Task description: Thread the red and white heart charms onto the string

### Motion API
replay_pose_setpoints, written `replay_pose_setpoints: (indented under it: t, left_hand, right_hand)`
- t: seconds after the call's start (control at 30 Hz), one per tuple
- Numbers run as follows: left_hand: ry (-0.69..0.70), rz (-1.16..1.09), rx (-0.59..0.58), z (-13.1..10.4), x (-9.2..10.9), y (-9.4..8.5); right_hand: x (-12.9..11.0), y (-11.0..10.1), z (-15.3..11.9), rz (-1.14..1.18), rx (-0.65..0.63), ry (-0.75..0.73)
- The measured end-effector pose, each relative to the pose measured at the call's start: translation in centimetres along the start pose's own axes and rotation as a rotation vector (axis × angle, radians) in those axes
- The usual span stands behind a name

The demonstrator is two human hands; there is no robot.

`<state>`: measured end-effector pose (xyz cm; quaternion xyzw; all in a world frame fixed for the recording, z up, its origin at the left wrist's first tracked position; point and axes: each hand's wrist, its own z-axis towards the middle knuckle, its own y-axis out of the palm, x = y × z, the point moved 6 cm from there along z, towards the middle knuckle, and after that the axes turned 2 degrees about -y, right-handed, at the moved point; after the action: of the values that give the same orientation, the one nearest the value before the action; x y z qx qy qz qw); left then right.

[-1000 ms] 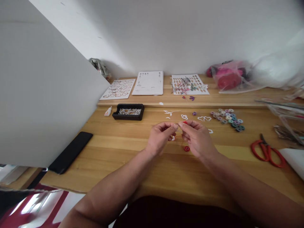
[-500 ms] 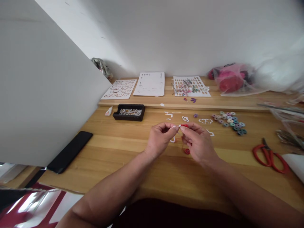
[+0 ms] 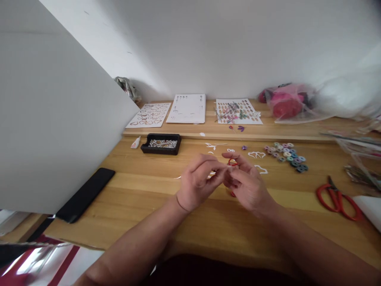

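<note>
Both hands up over the bench point(image 3: 143, 198), fingertips meeting. Right hand point(image 3: 250, 184): grip closed to a pinch on a small red piece point(image 3: 233, 162), which shows as a loop between the fingers, above the thumb. Left hand point(image 3: 198, 180): grip also closed to a pinch, right up against the right fingertips; can't tell what, if anything, is in it (fingers cover the spot). A red spool point(image 3: 233, 194) sits just below the right hand, mostly hidden.

Beyond the hands: white cutouts point(image 3: 256, 155) lying flat, one small purple piece point(image 3: 244, 147), and a cluster of multicolored spools point(image 3: 287, 154) to the right. Red-handled scissors point(image 3: 337, 198) further right, near a white item point(image 3: 369, 210) at the edge.

Left side: black tray point(image 3: 160, 151) full of small beads point(image 3: 162, 143), small white bottle point(image 3: 135, 142) just beside it, flat black object point(image 3: 86, 194) nearer the bench edge.

Raised ledge point(image 3: 190, 133) at the back carries three printed white sheets point(image 3: 187, 109); the rightmost has little flower-like pieces point(image 3: 233, 113) on it. Pink and red stuff point(image 3: 287, 104) in a clear bag, far right.
</note>
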<state>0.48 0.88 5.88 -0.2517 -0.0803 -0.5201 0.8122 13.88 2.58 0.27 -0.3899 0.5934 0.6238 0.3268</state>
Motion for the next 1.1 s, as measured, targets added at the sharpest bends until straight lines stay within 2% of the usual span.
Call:
replay_pose_setpoints:
  t: [0.13, 0.23, 0.5, 0.7, 0.8, 0.9, 1.03, 1.1]
  left_hand:
    - [0.254, 0.107, -0.094, -0.4, 0.9, -0.6]
    - [0.357, 0.128, -0.126, -0.6, 1.3, -1.1]
    - [0.424, 0.135, -0.166, -0.4, 2.7, -1.7]
    - [0.427, 0.101, -0.160, -0.4, 2.5, -1.6]
    - [0.395, 0.067, -0.162, -0.5, 2.2, -1.4]
    - [0.299, 0.045, -0.131, -0.4, 1.8, -1.2]
    - [0.088, 0.046, -0.053, 0.2, 1.1, -0.8]
    - [-0.047, -0.034, -0.033, 0.6, 0.4, -0.5]
  right_hand:
    - [0.1, 0.4, -0.2, 0.030, -0.053, 0.027]
    - [0.2, 0.6, -0.2, 0.055, -0.077, 0.027]
    - [0.2, 0.6, -0.4, 0.116, -0.089, 0.053]
    - [-0.2, 0.2, -0.4, 0.094, -0.046, 0.047]
    - [-0.3, 0.2, -0.3, 0.088, -0.027, 0.051]
    - [-0.5, 0.3, -0.3, 0.099, -0.026, 0.044]
    - [-0.4, 0.5, -0.2, 0.111, -0.075, 0.033]
    - [-0.2, 0.4, -0.1, 0.109, -0.082, 0.039]
